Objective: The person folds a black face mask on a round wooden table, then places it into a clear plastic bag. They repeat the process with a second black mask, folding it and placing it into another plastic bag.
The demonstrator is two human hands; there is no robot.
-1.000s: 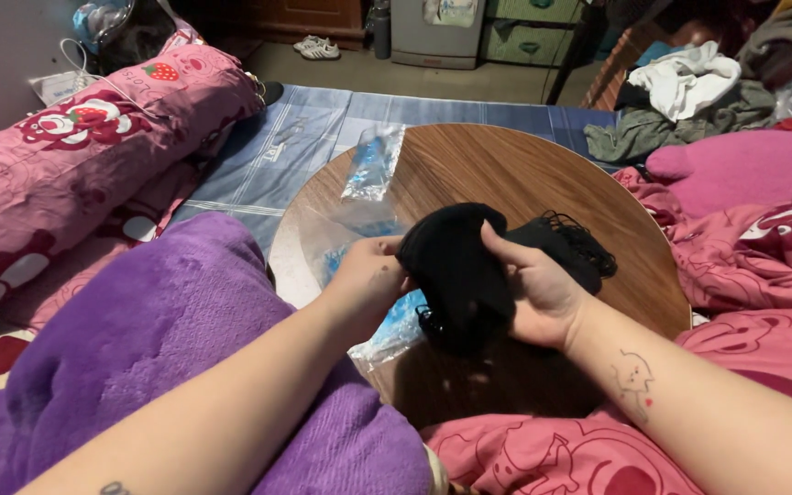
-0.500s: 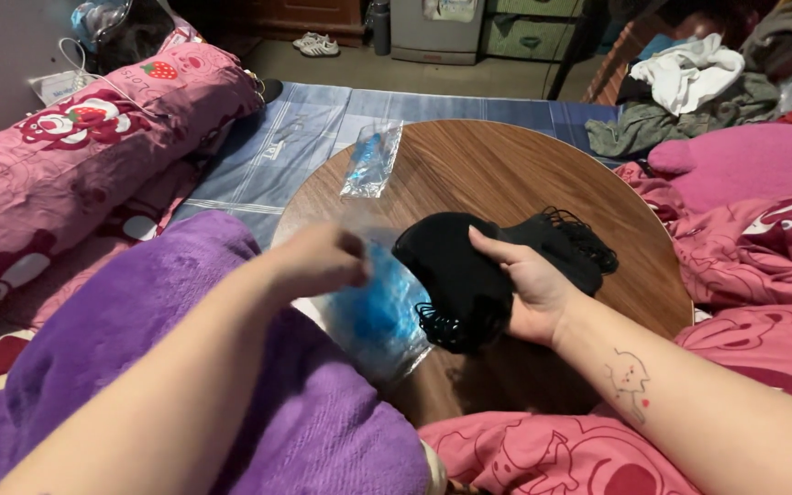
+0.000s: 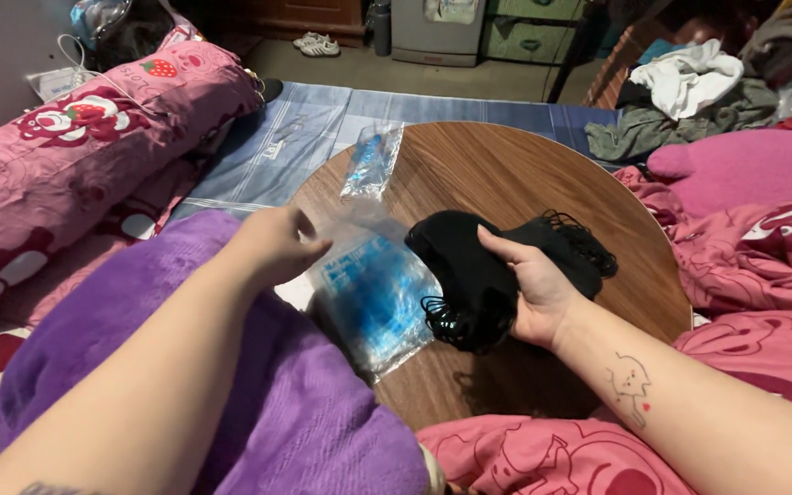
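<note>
My right hand (image 3: 535, 291) grips a stack of black face masks (image 3: 469, 275) with dangling ear loops, held just above a round wooden table (image 3: 506, 174). More black masks (image 3: 579, 247) lie on the table behind that hand. My left hand (image 3: 277, 246) pinches the edge of a clear plastic bag with blue print (image 3: 373, 293) that lies on the table's near left edge, over a purple blanket (image 3: 139, 339).
A second, smaller clear plastic bag (image 3: 370, 165) lies at the table's far left. Pink printed bedding (image 3: 66, 147) flanks the left, pink covers (image 3: 763, 229) the right. A clothes pile (image 3: 689, 92) sits at the back right. A blue striped mat (image 3: 295, 137) lies beyond the table.
My left hand let go of the black masks and moved left to the plastic bag, taking hold of its edge. My right hand stayed put, holding the masks.
</note>
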